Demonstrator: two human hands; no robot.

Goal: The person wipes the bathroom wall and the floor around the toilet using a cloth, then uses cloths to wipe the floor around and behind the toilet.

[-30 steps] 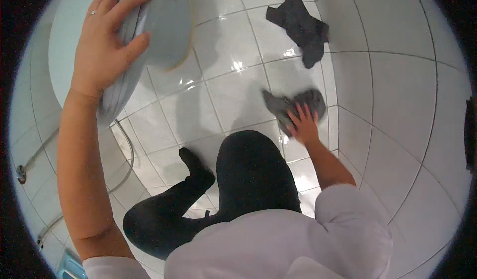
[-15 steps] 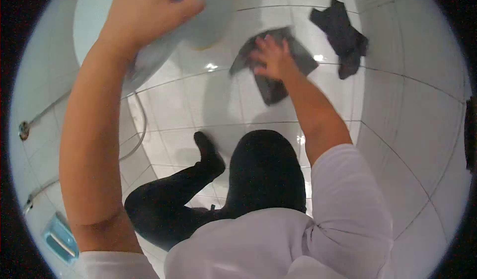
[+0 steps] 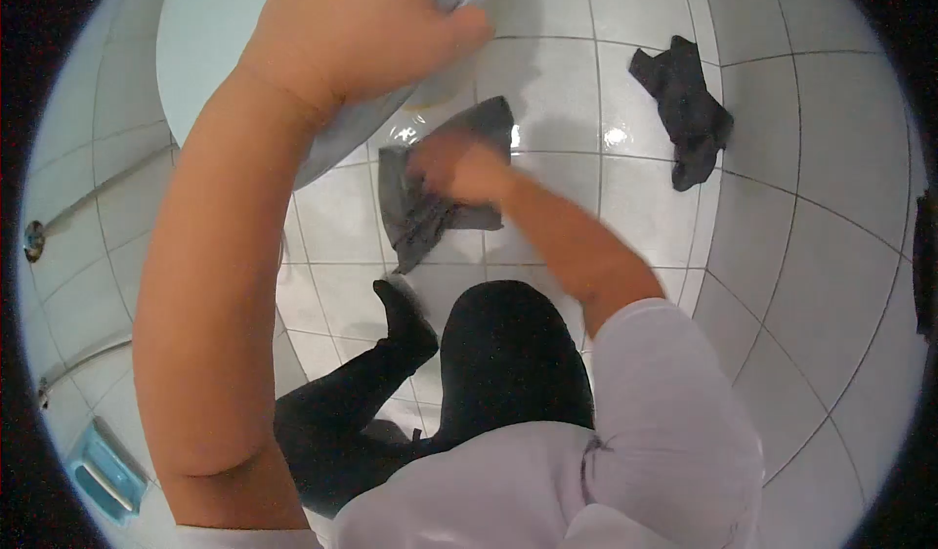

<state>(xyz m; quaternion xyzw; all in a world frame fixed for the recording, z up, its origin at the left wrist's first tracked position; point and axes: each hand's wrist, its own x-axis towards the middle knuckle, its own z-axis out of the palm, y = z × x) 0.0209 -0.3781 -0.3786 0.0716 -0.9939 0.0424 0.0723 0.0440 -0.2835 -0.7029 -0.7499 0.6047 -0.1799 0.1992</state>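
My right hand presses down on a dark grey cloth spread on the white tiled floor. Motion blurs its fingers, which look bent over the cloth. Folds and corners of the cloth stick out around the hand. At the top, my left hand is at the edge of a pale, rounded bathroom fixture. Its thumb points right, while the other fingers are hidden or out of view.
A second dark cloth lies crumpled on the floor by the right wall. My bent legs are close below the grey cloth. On the left wall are a blue soap dish and a metal fitting.
My right hand has slid the grey cloth left and toward me across the tiles. The view has shifted slightly; my left hand stays at the fixture, and the second cloth lies as before.
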